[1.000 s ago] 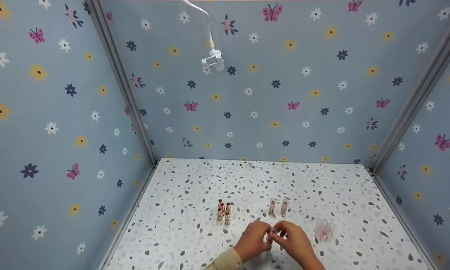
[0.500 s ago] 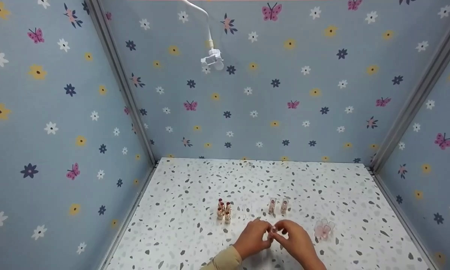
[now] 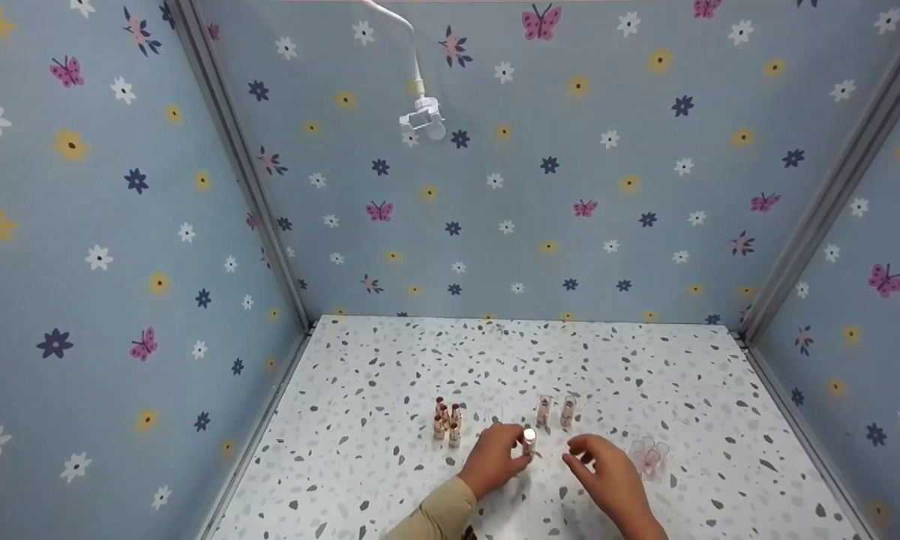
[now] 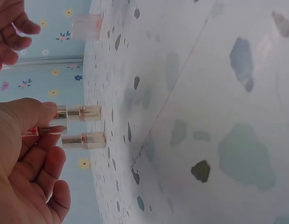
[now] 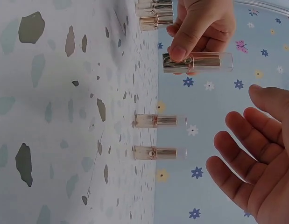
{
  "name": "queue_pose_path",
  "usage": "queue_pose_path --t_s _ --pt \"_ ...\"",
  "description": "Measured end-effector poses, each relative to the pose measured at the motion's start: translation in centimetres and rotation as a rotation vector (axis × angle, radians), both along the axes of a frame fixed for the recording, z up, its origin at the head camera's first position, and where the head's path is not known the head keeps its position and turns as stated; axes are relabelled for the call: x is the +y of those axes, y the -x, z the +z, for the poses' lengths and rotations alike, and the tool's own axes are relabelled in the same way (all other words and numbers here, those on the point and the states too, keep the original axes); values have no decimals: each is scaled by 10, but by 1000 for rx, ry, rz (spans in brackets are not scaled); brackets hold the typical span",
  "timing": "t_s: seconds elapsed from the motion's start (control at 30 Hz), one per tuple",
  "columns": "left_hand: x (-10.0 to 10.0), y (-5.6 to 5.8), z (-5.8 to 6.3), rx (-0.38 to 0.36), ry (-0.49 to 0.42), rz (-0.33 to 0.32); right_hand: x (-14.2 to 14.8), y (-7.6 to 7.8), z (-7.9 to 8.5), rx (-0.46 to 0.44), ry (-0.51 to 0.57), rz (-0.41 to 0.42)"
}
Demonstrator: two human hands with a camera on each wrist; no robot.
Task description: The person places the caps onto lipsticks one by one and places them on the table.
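Note:
My left hand (image 3: 495, 459) pinches a lipstick (image 3: 529, 442) between thumb and fingers, above the table. In the right wrist view this lipstick (image 5: 198, 62) shows a shiny gold base and a clear cap over a gold inner tube. My right hand (image 3: 609, 476) is apart from it, to the right, its fingers spread and loosely bent with nothing between them. Two capped lipsticks, one (image 3: 544, 412) left of the other (image 3: 568, 412), stand upright behind the hands. Left of them, several gold lipsticks (image 3: 447, 423) with dark red tips stand in a group.
Several clear pinkish caps (image 3: 649, 456) stand clustered to the right of my right hand. The speckled white table (image 3: 390, 360) meets patterned blue walls at its back and sides. A white clamp (image 3: 424, 118) on a bent arm hangs before the back wall.
Both hands were together around the lipstick. Now my right hand has let go and moved right, while my left hand has carried the lipstick slightly left and away from me.

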State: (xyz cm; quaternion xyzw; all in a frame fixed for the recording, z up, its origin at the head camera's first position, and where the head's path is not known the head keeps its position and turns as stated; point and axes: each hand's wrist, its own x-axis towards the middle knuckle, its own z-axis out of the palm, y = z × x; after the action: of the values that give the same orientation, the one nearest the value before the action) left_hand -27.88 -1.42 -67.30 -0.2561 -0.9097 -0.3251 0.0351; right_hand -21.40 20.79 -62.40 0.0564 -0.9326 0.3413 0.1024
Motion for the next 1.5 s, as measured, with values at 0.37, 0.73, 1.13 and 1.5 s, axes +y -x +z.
queue_pose_path --t_s 0.37,0.73,1.13,1.5 --pt "4 21 3 -9 -69 91 3 -3 -3 19 5 -7" --pt "2 47 -12 -84 -92 128 5 -3 -4 50 21 -4" --pt "3 66 -26 -228 -131 151 9 -5 -4 43 35 -22" --pt "4 76 -28 -205 -109 142 10 -5 -2 12 38 -35"
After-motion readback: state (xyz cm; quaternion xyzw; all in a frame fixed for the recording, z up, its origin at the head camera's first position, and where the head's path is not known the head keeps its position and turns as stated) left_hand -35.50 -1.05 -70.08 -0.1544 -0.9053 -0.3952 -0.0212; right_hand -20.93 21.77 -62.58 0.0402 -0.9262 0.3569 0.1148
